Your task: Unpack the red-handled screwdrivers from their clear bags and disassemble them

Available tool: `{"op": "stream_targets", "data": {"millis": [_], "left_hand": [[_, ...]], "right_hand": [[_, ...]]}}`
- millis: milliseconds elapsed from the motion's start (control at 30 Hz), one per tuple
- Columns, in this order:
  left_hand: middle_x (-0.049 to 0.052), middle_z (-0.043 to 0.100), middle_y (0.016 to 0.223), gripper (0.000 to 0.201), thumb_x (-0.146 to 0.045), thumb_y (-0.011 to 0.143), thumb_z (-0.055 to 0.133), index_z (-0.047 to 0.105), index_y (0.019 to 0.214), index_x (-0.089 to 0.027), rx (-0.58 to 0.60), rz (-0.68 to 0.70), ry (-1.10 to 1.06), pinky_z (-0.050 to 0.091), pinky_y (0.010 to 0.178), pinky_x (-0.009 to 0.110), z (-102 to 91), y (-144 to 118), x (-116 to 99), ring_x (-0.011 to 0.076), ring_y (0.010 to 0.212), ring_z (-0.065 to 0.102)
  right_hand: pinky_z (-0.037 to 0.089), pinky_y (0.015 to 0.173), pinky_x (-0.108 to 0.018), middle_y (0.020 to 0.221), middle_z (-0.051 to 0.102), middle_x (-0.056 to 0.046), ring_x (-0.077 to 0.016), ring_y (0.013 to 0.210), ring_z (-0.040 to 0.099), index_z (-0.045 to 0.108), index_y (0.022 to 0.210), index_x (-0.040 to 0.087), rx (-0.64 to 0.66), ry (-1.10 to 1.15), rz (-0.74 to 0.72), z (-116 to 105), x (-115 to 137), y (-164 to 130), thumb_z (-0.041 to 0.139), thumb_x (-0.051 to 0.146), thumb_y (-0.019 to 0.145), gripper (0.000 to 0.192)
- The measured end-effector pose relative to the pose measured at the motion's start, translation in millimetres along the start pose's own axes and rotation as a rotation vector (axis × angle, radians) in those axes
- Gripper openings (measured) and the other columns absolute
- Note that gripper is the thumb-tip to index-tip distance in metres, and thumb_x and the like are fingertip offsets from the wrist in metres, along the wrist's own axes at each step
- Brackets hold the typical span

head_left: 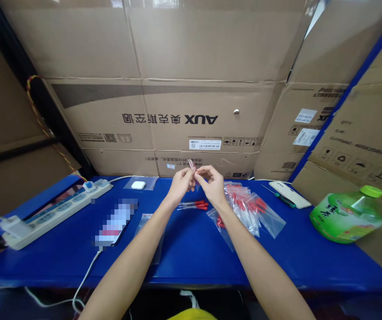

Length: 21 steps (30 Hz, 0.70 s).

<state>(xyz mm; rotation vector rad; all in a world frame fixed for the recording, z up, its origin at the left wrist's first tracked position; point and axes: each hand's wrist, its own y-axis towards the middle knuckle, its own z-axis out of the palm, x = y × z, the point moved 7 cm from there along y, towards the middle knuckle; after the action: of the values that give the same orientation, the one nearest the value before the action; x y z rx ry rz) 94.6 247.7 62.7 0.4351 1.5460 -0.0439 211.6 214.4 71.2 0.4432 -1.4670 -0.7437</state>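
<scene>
We face a wall of brown cardboard [177, 58] – creased, its print upside down – with further cardboard panels at left [0, 120] and right [377, 120]. A dark post [14, 53] slants along our left, a blue post [340, 98] along our right. Before us spreads a blue tabletop [191, 253]; pale light glints near the wall's upper edge.

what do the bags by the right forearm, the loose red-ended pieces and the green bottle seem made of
Bags: thin, glossy plastic film, being see-through, wrinkled and glinting.
Loose red-ended pieces: the red ends look like smooth plastic from their even color; the pale shafts could be plastic or metal.
Green bottle: probably shiny plastic, judging by its see-through shoulder.
</scene>
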Motion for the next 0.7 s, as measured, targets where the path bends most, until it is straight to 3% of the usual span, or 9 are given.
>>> {"op": "stream_targets", "data": {"millis": [133, 267, 433, 567, 633, 700], "left_hand": [[-0.003, 0.057, 0.06, 0.023, -0.039, 0.092, 0.051, 0.052, 0.08, -0.019, 0.018, 0.054, 0.027, 0.037, 0.044, 0.019, -6.5, -2.8, 8.4, 0.0096, 0.046, 0.055], [-0.004, 0.056, 0.057, 0.022, -0.036, 0.092, 0.051, 0.053, 0.079, -0.019, 0.052, 0.162, 0.171, 0.04, 0.05, 0.019, -4.9, -5.7, 10.4, 0.0089, 0.048, 0.052], [-0.006, 0.051, 0.053, 0.019, -0.033, 0.092, 0.046, 0.051, 0.078, -0.021, 0.004, 0.044, 0.169, 0.039, 0.049, 0.022, -10.4, -0.3, 33.2, 0.0111, 0.044, 0.049], [-0.003, 0.058, 0.057, 0.026, -0.04, 0.091, 0.051, 0.055, 0.074, -0.021, -0.125, 0.073, 0.489, 0.039, 0.056, 0.024, -24.4, 2.0, 39.0, 0.0137, 0.055, 0.055], [-0.001, 0.064, 0.062, 0.03, -0.045, 0.091, 0.054, 0.059, 0.073, -0.021, -0.101, 0.083, 0.66, 0.038, 0.059, 0.025, -22.4, 1.2, 43.3, 0.0157, 0.06, 0.058], [0.001, 0.069, 0.067, 0.032, -0.046, 0.092, 0.053, 0.061, 0.073, -0.022, -0.034, 0.076, 0.745, 0.039, 0.062, 0.026, -15.3, -0.4, 50.7, 0.017, 0.064, 0.061]], "right_hand": [[0.053, 0.083, -0.032, 0.089, 0.068, -0.003, -0.0174, 0.083, 0.065, 0.065, 0.098, 0.021, -0.03, -0.134, -0.038, -1.7, -2.1, -14.0, 0.066, 0.032, 0.088, 0.015], [0.054, 0.078, -0.031, 0.087, 0.066, -0.002, -0.0171, 0.08, 0.065, 0.06, 0.102, 0.022, -0.004, -0.056, 0.055, 4.4, -15.4, -23.9, 0.063, 0.034, 0.089, 0.018], [0.054, 0.075, -0.029, 0.086, 0.064, -0.001, -0.0171, 0.081, 0.065, 0.054, 0.11, 0.023, 0.009, -0.024, 0.161, 5.2, -41.2, -26.2, 0.063, 0.034, 0.085, 0.029], [0.052, 0.078, -0.032, 0.092, 0.066, -0.005, -0.0199, 0.087, 0.063, 0.058, 0.11, 0.021, -0.037, -0.394, 0.179, -15.9, -49.6, -23.9, 0.057, 0.032, 0.088, 0.024], [0.048, 0.086, -0.038, 0.095, 0.067, -0.009, -0.024, 0.095, 0.06, 0.066, 0.098, 0.02, 0.003, -0.715, 0.222, -23.9, -53.1, -26.1, 0.056, 0.033, 0.09, 0.018], [0.043, 0.092, -0.043, 0.1, 0.068, -0.013, -0.0292, 0.103, 0.057, 0.072, 0.083, 0.02, 0.114, -0.97, 0.319, -25.9, -61.3, -31.9, 0.056, 0.04, 0.091, 0.027]]}}
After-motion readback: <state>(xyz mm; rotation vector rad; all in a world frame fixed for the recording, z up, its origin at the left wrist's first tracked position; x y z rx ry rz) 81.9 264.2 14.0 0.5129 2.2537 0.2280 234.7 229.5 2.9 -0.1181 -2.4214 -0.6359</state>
